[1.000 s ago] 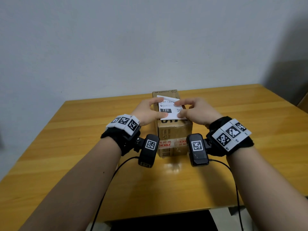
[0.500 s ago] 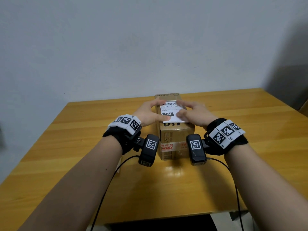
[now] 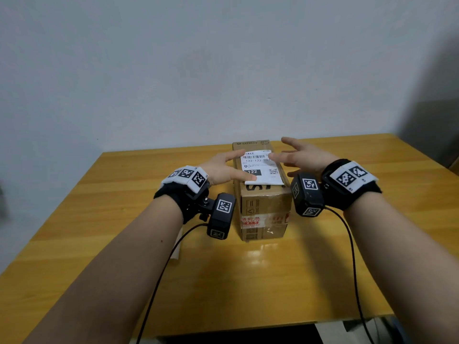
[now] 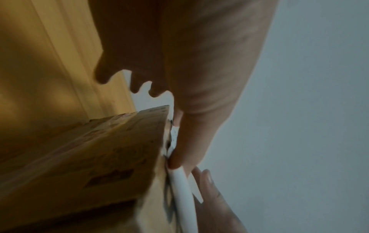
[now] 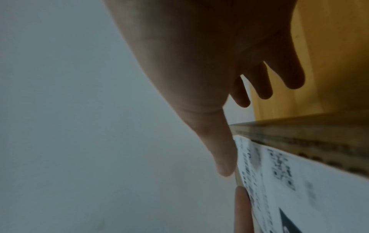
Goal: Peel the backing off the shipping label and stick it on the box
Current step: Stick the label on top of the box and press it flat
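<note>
A brown cardboard box stands lengthwise in the middle of the table. The white shipping label lies on its top face. My left hand has straight fingers; its thumb presses the label's near left corner and its forefinger touches the far left edge. My right hand is spread open over the box's far right, thumb tip touching the label's far right edge. In the left wrist view the label bows slightly off the box near my thumb. The right wrist view shows my thumb against the label.
The wooden table reaches a grey wall behind. A white sheet lies on the table, partly hidden by my left forearm. Black cables hang from both wrist cameras toward the front edge.
Both hands lowered the label onto the box top. My right hand then lifted its fingers and spread open, while the left hand straightened and stayed on the label's left side.
</note>
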